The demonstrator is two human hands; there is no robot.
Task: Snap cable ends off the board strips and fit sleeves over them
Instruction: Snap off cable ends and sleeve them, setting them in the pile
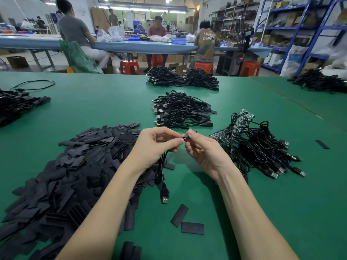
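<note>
The left hand pinches a cable so its plug hangs down, and the right hand pinches a small sleeve right against it, likely to slide it on.

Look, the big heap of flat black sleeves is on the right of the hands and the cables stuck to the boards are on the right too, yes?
Not quite. The head view shows the heap of flat black sleeves on the left of the hands, beside the left hand. The cables on the board strips are on the right, as you said.
</note>
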